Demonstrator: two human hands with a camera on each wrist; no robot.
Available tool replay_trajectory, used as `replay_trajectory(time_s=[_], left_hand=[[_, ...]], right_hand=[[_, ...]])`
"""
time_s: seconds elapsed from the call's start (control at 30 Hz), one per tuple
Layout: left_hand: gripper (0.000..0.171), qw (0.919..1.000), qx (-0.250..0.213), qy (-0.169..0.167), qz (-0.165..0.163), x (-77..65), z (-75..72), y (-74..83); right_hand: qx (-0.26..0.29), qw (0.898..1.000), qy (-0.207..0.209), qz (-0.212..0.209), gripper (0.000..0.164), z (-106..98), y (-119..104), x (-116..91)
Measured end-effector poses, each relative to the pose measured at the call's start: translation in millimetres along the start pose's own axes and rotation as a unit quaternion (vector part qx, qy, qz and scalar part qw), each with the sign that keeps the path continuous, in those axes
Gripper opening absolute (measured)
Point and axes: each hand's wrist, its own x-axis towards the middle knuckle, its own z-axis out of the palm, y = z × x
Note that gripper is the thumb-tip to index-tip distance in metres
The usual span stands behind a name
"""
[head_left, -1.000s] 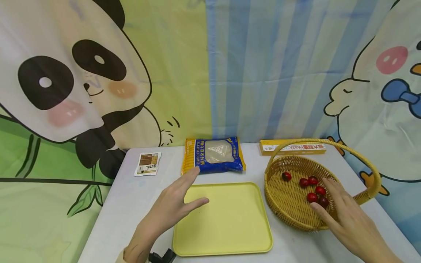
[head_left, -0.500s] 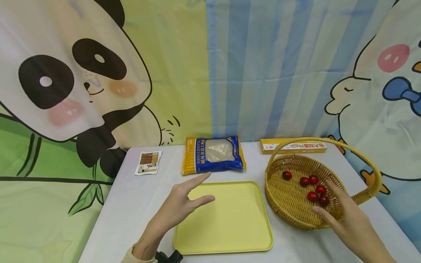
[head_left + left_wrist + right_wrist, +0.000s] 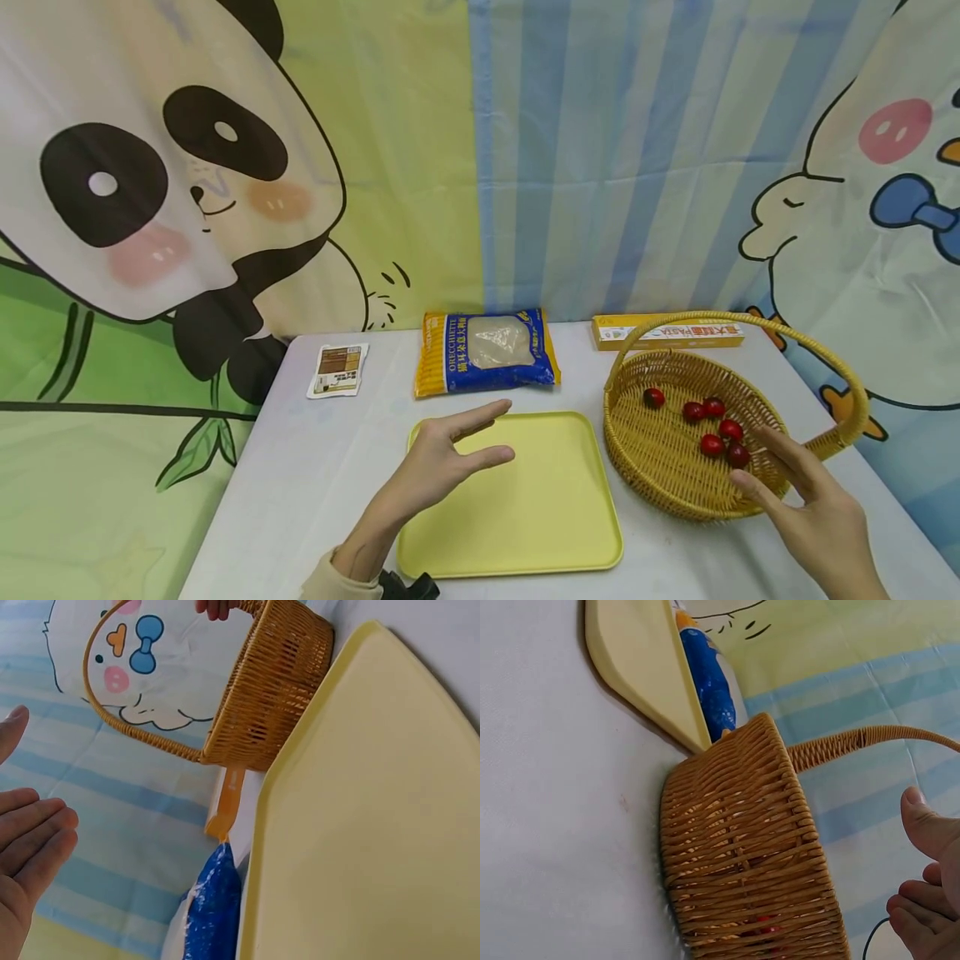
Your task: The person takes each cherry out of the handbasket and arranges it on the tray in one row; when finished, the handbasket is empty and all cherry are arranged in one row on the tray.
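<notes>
My left hand (image 3: 431, 475) hovers over the left part of a yellow tray (image 3: 551, 508), fingers extended and thumb apart, holding nothing. To the right, my right hand (image 3: 817, 504) is at the near right rim of a round wicker basket (image 3: 637, 479), fingers slightly bent and spread from the thumb, also holding nothing. Several dark red cherries (image 3: 712, 445) lie inside the basket, just left of those fingertips. In the right wrist view the hand (image 3: 934, 881) appears beside the upper edge of the basket (image 3: 742, 847), with a bit of red showing through the weave.
Behind the tray lies a blue and yellow bag of orecchiette pasta (image 3: 491, 354). A yellow pasta box (image 3: 697, 336) sits at the back right, partly behind the basket's tall arched handle (image 3: 825, 358). A small white and brown packet (image 3: 337, 372) rests at the back left of the white table (image 3: 285, 500).
The left hand has shifted right over the tray. The right hand has drawn back a little to the right, away from the cherries. The basket and cherries stay in place.
</notes>
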Motion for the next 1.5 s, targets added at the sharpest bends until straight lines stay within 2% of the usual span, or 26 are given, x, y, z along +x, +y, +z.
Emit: replay_trajectory(time_s=[0.13, 0.5, 0.73, 1.2, 1.5], left_hand=[[0.061, 0.9998, -0.016, -0.011, -0.001, 4.5, 4.7, 0.2], [0.056, 0.9991, -0.035, -0.023, 0.008, 12.9, 11.6, -1.3], [0.056, 0.9981, -0.048, -0.036, 0.011, 19.7, 16.6, -1.2], [0.054, 0.9950, -0.081, -0.058, 0.005, 36.5, 37.4, -1.8], [0.057, 0.9930, -0.091, -0.074, 0.007, 47.8, 51.5, -1.7]], right_hand=[[0.003, 1.000, 0.007, 0.017, 0.079, 2.5, 3.0, -2.1], [0.008, 1.000, 0.017, 0.023, 0.077, 2.7, 4.0, -2.9], [0.005, 0.999, 0.019, 0.048, 0.077, 1.3, 4.4, -4.9], [0.013, 0.993, 0.018, 0.114, 0.077, 0.3, 10.4, -14.5], [0.018, 0.992, 0.035, 0.123, 0.074, -0.3, 11.1, -16.4]])
